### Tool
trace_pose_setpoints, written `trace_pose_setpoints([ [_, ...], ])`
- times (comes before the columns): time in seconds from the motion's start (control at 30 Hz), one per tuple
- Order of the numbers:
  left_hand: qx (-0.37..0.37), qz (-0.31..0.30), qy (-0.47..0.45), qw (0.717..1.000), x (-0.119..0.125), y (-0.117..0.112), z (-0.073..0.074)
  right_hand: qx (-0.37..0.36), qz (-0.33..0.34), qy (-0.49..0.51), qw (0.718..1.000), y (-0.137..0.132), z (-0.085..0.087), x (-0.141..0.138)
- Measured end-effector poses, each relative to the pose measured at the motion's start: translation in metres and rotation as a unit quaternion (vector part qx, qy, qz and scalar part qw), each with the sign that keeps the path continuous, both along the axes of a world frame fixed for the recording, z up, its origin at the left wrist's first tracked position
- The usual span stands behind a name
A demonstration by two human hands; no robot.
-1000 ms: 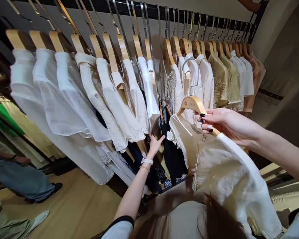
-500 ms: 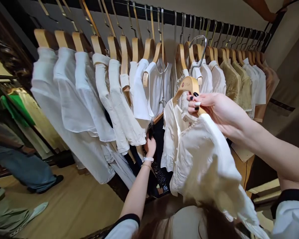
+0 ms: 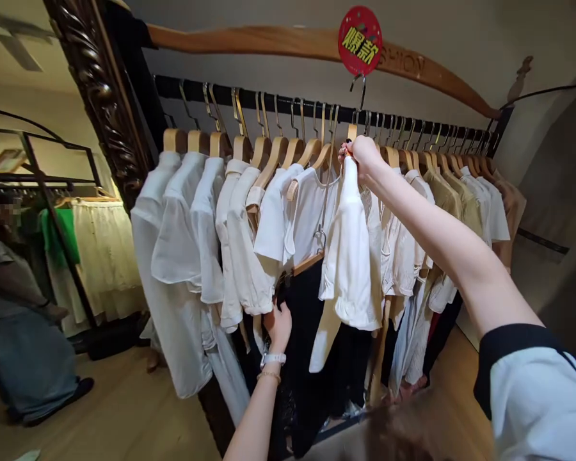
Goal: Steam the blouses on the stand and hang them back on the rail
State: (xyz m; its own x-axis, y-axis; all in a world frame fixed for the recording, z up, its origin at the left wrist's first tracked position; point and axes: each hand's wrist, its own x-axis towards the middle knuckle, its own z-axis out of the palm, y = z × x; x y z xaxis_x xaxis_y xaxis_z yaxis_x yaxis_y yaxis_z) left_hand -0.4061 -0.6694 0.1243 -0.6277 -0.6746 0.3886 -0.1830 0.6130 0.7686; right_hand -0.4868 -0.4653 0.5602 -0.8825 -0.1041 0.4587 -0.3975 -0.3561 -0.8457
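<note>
A black clothes rail (image 3: 269, 102) carries several wooden hangers with white and cream tops. My right hand (image 3: 360, 157) is raised to the rail, closed round the wooden hanger of a cream blouse (image 3: 350, 256), whose metal hook (image 3: 360, 89) sits at the rail. The blouse hangs straight down below my hand. Lower down, my left hand (image 3: 278, 323), with a watch and bracelet on the wrist, is closed on the edge of the white tops (image 3: 244, 256), beside a dark garment (image 3: 312, 333).
A red round sign (image 3: 360, 40) hangs above the rail under a curved wooden board. A carved dark frame (image 3: 100, 96) stands at the left. Another person (image 3: 24, 320) sits at the far left near a second rack with green and cream clothes (image 3: 91, 250). Wooden floor lies below.
My right hand has lifted the cream blouse on its hanger from chest height up to the rail. My left hand went from open to gripping the white tops. The view tilted upward.
</note>
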Motion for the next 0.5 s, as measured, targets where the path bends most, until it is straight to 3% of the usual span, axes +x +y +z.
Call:
trace_pose_setpoints([
  [0.1,0.003,-0.016,0.025,1.0,0.005,0.003,-0.011,-0.045,-0.025,-0.035,0.998,-0.012,0.016,-0.021],
  [0.2,0.025,-0.048,0.037,0.998,0.014,0.008,-0.02,-0.068,-0.041,-0.073,0.994,-0.022,0.02,-0.04],
  [0.37,0.062,-0.085,0.054,0.993,0.029,0.013,-0.021,-0.052,-0.001,-0.102,0.993,-0.029,0.003,-0.061],
  [0.5,0.067,-0.132,0.056,0.987,0.036,0.023,-0.016,-0.038,0.051,-0.118,0.991,-0.015,-0.014,-0.067],
])
